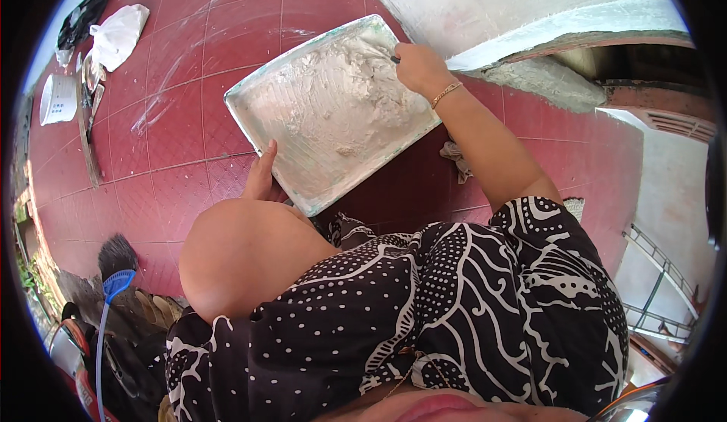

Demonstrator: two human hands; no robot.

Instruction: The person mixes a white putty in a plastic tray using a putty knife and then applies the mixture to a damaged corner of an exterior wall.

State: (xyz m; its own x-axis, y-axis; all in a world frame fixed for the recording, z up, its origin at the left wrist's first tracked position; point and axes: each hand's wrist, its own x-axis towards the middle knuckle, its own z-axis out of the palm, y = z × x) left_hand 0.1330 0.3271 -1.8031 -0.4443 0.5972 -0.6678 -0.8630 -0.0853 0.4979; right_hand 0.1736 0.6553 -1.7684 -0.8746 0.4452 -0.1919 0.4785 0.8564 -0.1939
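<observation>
A pale rectangular tray (pixel 288 127) with lumpy off-white paste inside is tilted over the red tiles in the middle of the view. My left hand (pixel 263 171) grips its lower left edge, thumb along the outer rim and the other fingers mostly hidden. My right hand (pixel 420 70) is at the upper right corner, closed round a small dark handle (pixel 396 59); the rest of that tool is hidden or too small to make out. My bent bare knee is just below the tray.
Left: white bag (pixel 119 34), black bag (pixel 82 15), white bucket (pixel 58 98), long strip (pixel 88 149) with tools, blue broom (pixel 119 286). A crumpled rag (pixel 458 161) lies right of the tray. White wall (pixel 492 13) with a low ledge stands upper right, metal ladder (pixel 659 286) lower right.
</observation>
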